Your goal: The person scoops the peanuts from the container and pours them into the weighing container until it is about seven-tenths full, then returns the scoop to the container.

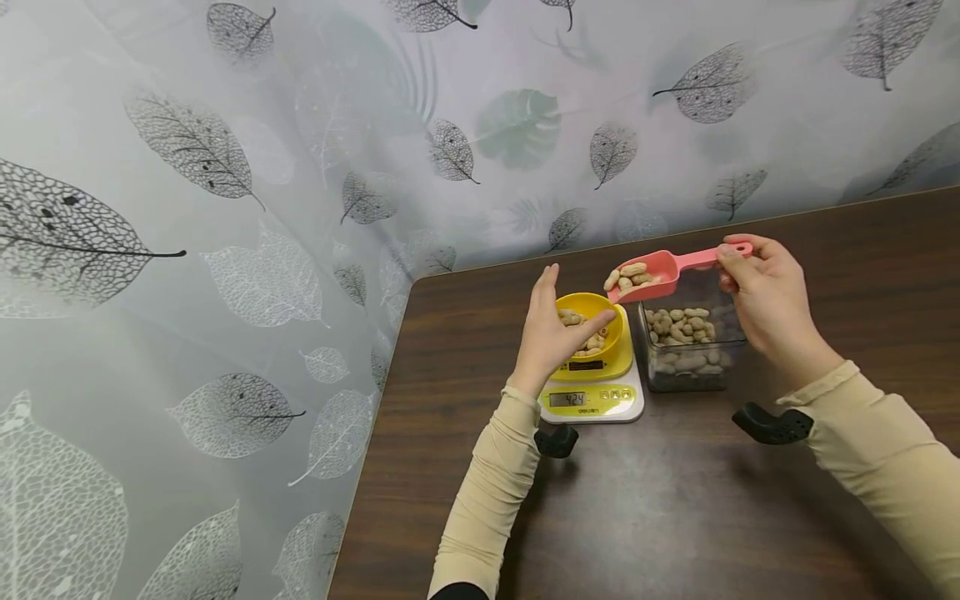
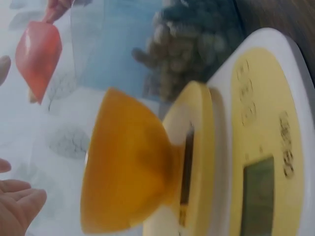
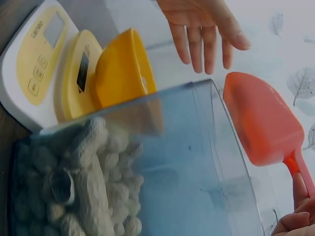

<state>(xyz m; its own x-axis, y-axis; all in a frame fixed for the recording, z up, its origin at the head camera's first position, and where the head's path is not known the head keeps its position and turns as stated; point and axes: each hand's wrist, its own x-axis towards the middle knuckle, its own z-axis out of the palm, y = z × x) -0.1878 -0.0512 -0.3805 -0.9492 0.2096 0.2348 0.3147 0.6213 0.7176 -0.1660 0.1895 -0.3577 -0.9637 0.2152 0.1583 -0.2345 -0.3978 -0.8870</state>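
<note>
A pink scoop (image 1: 663,272) loaded with peanuts (image 1: 630,277) is held by its handle in my right hand (image 1: 772,304), above the gap between bowl and bin. Its tip is close to the rim of a yellow bowl (image 1: 617,335), which has peanuts inside. The bowl stands on a white and yellow kitchen scale (image 1: 633,402) whose display seems to read 424. My left hand (image 1: 550,329) hovers by the bowl with thumb and fingers spread, holding nothing. In the right wrist view the left hand's fingers (image 3: 195,46) are extended over the bowl.
To the right of the scale stands a clear plastic bin (image 1: 686,381), partly filled with peanuts (image 1: 678,325). The dark wooden table (image 1: 637,500) meets a leaf-patterned wall covering (image 1: 517,167) at its back and left edges.
</note>
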